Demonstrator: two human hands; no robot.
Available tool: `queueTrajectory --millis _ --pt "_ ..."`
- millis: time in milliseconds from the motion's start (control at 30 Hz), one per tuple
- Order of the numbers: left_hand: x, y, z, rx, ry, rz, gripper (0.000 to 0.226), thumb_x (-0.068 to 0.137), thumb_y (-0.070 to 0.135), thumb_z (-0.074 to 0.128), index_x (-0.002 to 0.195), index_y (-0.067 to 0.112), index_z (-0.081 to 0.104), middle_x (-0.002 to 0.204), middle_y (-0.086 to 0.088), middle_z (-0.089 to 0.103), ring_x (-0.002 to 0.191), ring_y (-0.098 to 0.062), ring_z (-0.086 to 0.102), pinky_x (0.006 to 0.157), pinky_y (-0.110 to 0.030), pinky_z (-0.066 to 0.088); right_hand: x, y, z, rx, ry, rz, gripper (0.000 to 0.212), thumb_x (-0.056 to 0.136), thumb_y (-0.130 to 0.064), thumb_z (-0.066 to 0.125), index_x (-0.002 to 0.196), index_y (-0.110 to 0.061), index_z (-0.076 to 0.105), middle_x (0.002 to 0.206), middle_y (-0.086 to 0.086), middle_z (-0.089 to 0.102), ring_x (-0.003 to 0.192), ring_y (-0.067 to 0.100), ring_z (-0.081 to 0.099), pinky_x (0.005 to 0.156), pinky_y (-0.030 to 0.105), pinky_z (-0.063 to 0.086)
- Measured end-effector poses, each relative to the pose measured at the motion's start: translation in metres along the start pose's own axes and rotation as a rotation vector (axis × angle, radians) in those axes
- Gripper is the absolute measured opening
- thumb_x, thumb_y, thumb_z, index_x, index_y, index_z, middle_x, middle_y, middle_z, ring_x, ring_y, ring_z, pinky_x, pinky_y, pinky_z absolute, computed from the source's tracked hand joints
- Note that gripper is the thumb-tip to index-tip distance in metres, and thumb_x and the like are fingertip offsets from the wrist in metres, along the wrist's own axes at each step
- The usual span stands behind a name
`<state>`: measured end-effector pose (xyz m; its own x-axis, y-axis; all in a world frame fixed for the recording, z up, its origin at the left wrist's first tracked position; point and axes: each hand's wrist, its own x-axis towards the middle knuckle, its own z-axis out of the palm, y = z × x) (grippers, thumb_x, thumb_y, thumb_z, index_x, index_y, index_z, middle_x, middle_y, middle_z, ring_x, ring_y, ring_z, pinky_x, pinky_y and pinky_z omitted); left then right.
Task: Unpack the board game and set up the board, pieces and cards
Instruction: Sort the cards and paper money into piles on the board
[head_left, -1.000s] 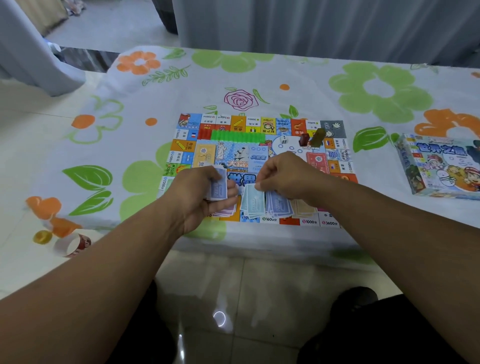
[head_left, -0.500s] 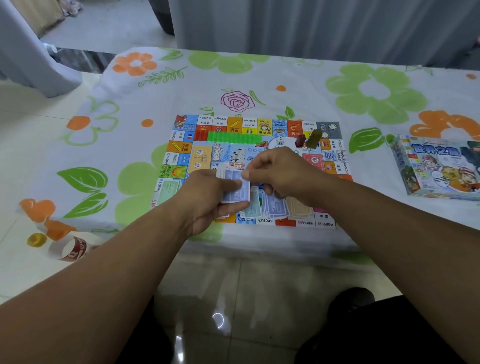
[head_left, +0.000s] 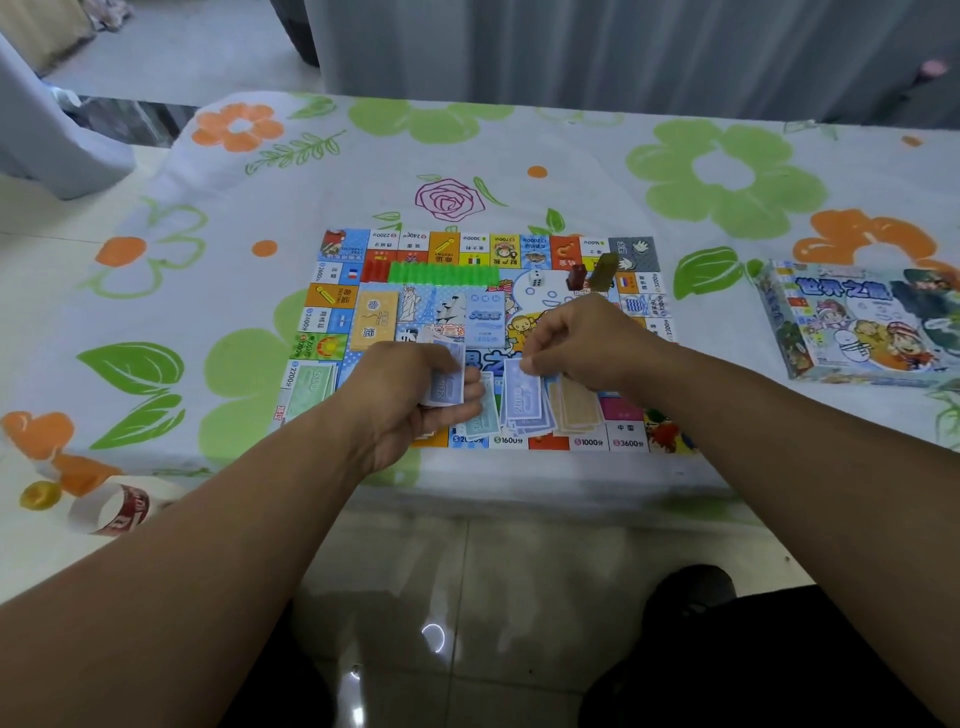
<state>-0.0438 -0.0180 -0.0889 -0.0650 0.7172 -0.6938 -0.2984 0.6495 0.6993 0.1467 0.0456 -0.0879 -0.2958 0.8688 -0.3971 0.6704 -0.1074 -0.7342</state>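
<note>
The colourful game board (head_left: 363, 249) lies flat on the flowered tablecloth. My left hand (head_left: 400, 400) grips a small stack of blue paper money (head_left: 445, 384) over the board's near edge. My right hand (head_left: 576, 343) pinches one blue note (head_left: 522, 392) above the blue pile. Teal notes (head_left: 483, 415), tan notes (head_left: 576, 405) and green notes (head_left: 309, 384) lie in separate piles along the near edge. Two card decks, yellow (head_left: 375, 317) and blue (head_left: 485, 317), sit mid-board. Green houses (head_left: 441, 273), red pieces (head_left: 375, 270), a die (head_left: 536, 280) and two pawns (head_left: 592, 273) stand at the far side.
The game box (head_left: 857, 322) rests on the table to the right. A roll of tape (head_left: 111, 509) lies near the table's left front corner. A grey curtain hangs behind the table, and tiled floor shows below its front edge.
My right hand took a blue note from the stack in my left hand and moved it right and down over the blue pile. My left hand stayed nearly in place.
</note>
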Motion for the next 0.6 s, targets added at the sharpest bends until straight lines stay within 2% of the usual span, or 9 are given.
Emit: queueTrajectory --millis 100,267,333,367,467,600 --pt "-0.002 0.001 0.001 0.0 -0.016 -0.002 0.024 0.096 0.001 0.051 0.118 -0.004 0.058 0.094 -0.019 0.073 0.083 -0.029 0.074 0.064 -0.035 0.063 0.001 0.001 0.003 -0.066 -0.002 0.0 0.008 0.084 -0.012 0.08 0.09 -0.007 0.077 0.083 0.001 0.071 0.073 0.008 0.062 0.057 0.02 0.044" --pt "-0.004 0.001 0.001 -0.003 -0.029 0.004 0.025 0.096 -0.001 0.047 0.118 -0.006 0.058 0.092 -0.019 0.072 0.084 -0.03 0.073 0.064 -0.036 0.063 0.003 0.004 0.004 -0.08 0.032 0.01 0.008 0.081 -0.008 0.081 0.086 -0.006 0.076 0.079 0.001 0.07 0.074 0.011 0.064 0.061 0.024 0.046" --pt "-0.004 0.001 0.002 0.001 -0.045 0.007 0.028 0.096 -0.005 0.045 0.121 -0.008 0.057 0.098 -0.022 0.073 0.088 -0.031 0.074 0.066 -0.037 0.064 0.002 0.002 0.004 -0.046 0.042 -0.02 0.009 0.081 -0.006 0.081 0.088 -0.005 0.075 0.077 0.003 0.07 0.072 0.013 0.065 0.065 0.027 0.049" --pt "-0.004 0.001 0.002 0.001 -0.057 0.01 0.029 0.096 -0.008 0.046 0.123 -0.008 0.056 0.104 -0.024 0.072 0.092 -0.033 0.074 0.067 -0.038 0.063 0.002 0.0 0.004 -0.022 0.037 -0.042 0.008 0.083 -0.006 0.08 0.089 -0.005 0.074 0.074 0.001 0.069 0.068 0.01 0.064 0.063 0.026 0.049" --pt "-0.004 0.0 0.005 0.003 -0.075 0.024 0.028 0.094 -0.012 0.052 0.12 -0.005 0.06 0.112 -0.023 0.071 0.097 -0.035 0.073 0.069 -0.039 0.063 -0.003 -0.006 0.006 0.084 -0.022 -0.059 0.012 0.09 -0.018 0.075 0.09 -0.007 0.072 0.052 -0.009 0.06 0.044 0.004 0.05 0.043 0.02 0.039" --pt "-0.004 -0.002 0.009 0.018 -0.097 0.038 0.023 0.092 -0.011 0.059 0.113 -0.002 0.066 0.108 -0.017 0.074 0.097 -0.031 0.073 0.07 -0.036 0.063 -0.005 -0.011 0.011 0.164 -0.046 -0.071 0.021 0.089 -0.025 0.076 0.096 -0.006 0.07 0.055 -0.008 0.062 0.048 0.007 0.053 0.044 0.023 0.039"
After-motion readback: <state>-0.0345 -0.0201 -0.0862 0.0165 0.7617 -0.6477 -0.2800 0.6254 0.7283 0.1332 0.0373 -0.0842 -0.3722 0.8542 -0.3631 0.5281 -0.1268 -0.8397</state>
